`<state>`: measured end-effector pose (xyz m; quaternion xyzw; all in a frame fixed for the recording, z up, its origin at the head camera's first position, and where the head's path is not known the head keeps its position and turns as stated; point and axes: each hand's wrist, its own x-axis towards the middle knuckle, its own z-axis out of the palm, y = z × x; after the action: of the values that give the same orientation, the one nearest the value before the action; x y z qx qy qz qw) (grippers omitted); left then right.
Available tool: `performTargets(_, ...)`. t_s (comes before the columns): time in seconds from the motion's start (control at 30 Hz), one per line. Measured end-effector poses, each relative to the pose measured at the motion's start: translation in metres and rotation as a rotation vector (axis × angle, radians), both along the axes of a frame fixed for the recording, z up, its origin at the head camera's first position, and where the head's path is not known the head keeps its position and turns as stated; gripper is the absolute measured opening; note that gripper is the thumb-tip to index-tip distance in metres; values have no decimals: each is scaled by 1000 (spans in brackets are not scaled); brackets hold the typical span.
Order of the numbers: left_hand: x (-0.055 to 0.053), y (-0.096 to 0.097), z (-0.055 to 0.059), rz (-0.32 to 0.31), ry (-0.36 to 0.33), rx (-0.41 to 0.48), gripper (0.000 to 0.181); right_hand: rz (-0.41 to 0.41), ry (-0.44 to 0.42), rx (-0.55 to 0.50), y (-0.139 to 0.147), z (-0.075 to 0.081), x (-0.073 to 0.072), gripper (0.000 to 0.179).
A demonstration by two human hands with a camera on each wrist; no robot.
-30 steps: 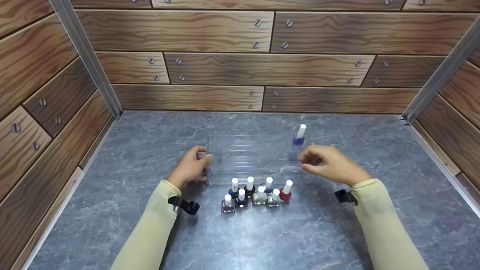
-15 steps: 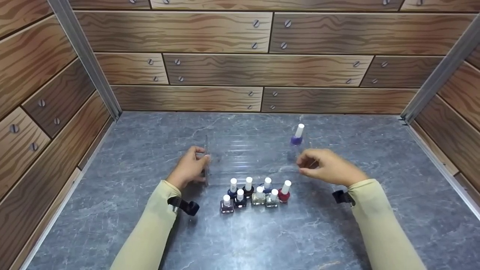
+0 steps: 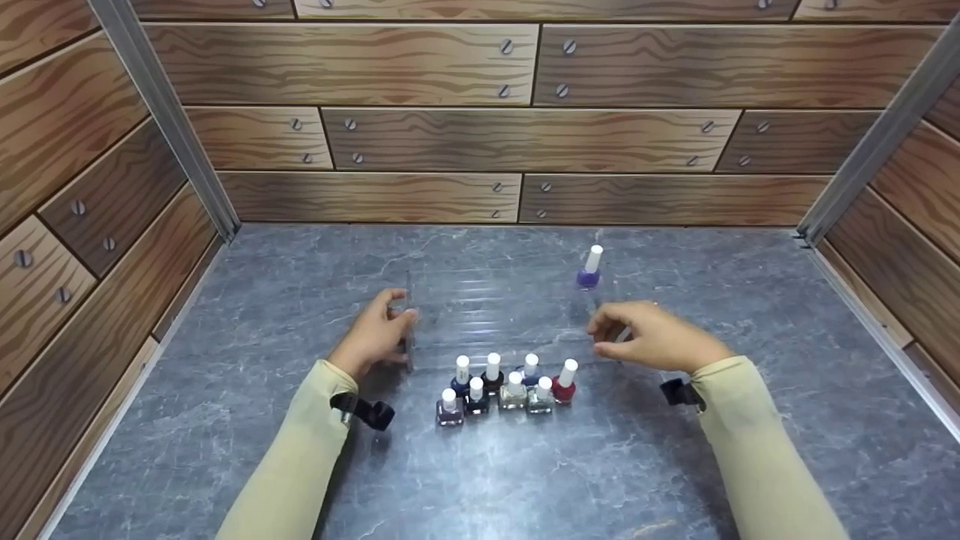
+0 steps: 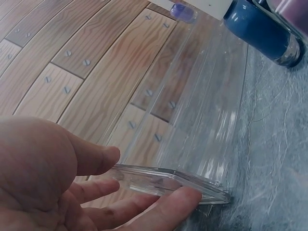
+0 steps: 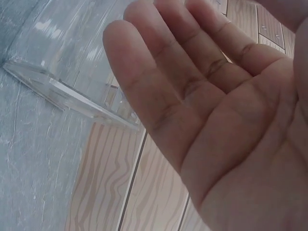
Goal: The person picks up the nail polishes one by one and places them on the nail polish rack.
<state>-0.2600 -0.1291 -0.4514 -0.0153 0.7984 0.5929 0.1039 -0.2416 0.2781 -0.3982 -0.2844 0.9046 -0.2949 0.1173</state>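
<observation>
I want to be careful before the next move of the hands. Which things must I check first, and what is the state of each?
1. Left hand gripping the clear rack at its end: ok.
2. Right hand gripping the opposite end: cannot tell; contact is hidden.
3. Purple bottle upright and capped: ok.
4. Eight front bottles upright and capped: ok.
5. Front bottles well away from the rack: not ok; some stand close to its front edge.

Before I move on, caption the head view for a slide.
Left hand holding one end of a clear rack, right hand near the other, eight bottles in front, purple one farther back.
</observation>
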Motion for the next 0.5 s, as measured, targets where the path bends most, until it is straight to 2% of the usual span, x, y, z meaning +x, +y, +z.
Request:
performTargets(0.27, 2, 0, 3, -11, -4, 7, 53, 16, -26, 31, -2, 0, 2, 25)
performTargets(0.5, 0, -1, 1, -11, -7, 13, 52, 35, -78, 32, -5, -3, 4, 29)
